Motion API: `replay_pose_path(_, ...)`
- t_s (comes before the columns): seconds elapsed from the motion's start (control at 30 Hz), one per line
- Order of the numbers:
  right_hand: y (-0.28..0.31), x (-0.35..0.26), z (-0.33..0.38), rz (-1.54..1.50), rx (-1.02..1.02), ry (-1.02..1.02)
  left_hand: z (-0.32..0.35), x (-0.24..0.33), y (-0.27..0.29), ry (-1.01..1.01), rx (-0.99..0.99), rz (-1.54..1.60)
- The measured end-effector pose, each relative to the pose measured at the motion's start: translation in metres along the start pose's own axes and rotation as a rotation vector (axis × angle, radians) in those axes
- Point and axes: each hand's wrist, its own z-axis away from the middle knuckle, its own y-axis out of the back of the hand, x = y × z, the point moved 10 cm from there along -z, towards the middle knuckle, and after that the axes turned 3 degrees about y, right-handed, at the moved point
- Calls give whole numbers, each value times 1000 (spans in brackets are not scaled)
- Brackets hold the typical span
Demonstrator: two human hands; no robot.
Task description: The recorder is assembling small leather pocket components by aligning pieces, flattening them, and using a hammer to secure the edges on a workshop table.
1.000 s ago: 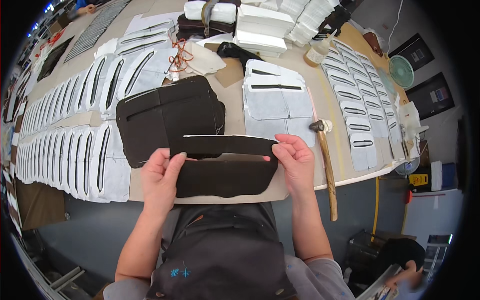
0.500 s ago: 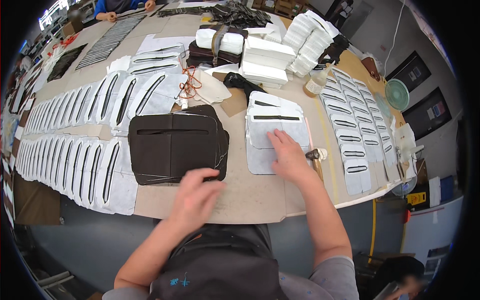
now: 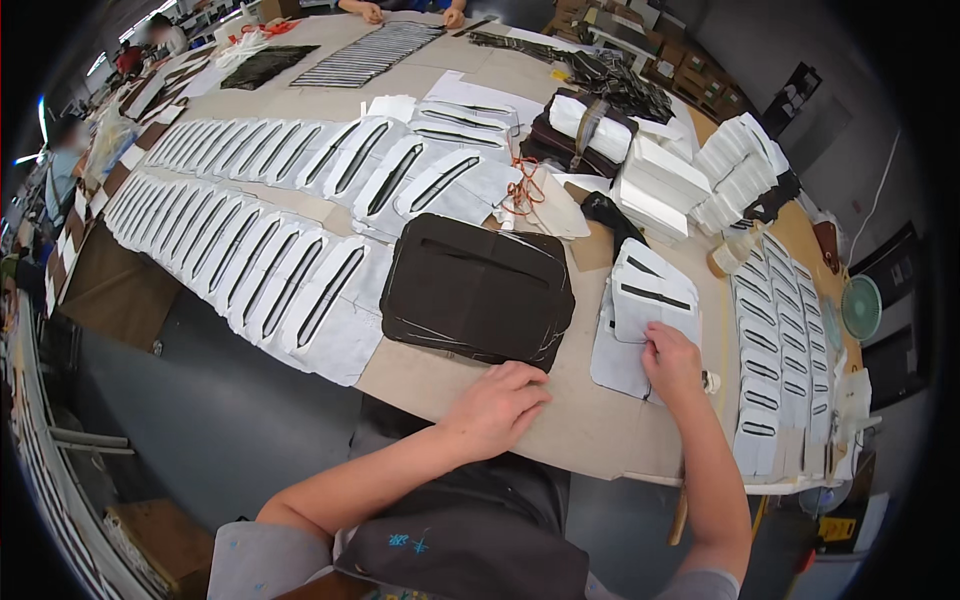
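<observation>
A stack of dark brown leather panels point(image 3: 478, 290), each with a slot cut in it, lies on the brown table point(image 3: 560, 420) in front of me. My left hand point(image 3: 497, 405) rests flat on the table just below that stack and holds nothing. My right hand point(image 3: 672, 362) presses its fingers on a small pile of white slotted pieces point(image 3: 648, 310) to the right of the dark stack. I cannot tell whether it grips one piece.
Long rows of overlapping white slotted pieces point(image 3: 270, 260) cover the table's left side. Another row point(image 3: 785, 360) runs along the right edge. Stacks of white blocks point(image 3: 700, 170), orange string point(image 3: 525, 190) and a small fan point(image 3: 861, 307) stand farther off. Other people's hands point(image 3: 372, 12) show at the far end.
A second ago both hands held a dark leather panel at the table's near edge. It now lies on the dark stack; my right hand has moved to the white pile.
</observation>
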Motion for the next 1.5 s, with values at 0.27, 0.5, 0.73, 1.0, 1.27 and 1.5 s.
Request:
replay_pose_path(0.27,111,-29,5,-387,318,-477,4,-3,-1,22,-72,168)
replay_pose_path(0.5,15,-178,13,-849,-357,-177,17,-27,-35,769,-208,1591)
replay_pose_path(0.73,43,-115,1,-602,68,-321,30,-22,-28,715,-225,1466)
replay_pose_path(1.0,-32,-82,57,-1058,-291,-773,29,-21,-13,739,-176,1348)
replay_pose_path(1.27,-19,-100,31,-928,-471,-617,7,-33,22,622,-33,1254)
replay_pose_path(1.5,-44,-67,34,-744,-464,-606,-18,38,29,85,-205,233)
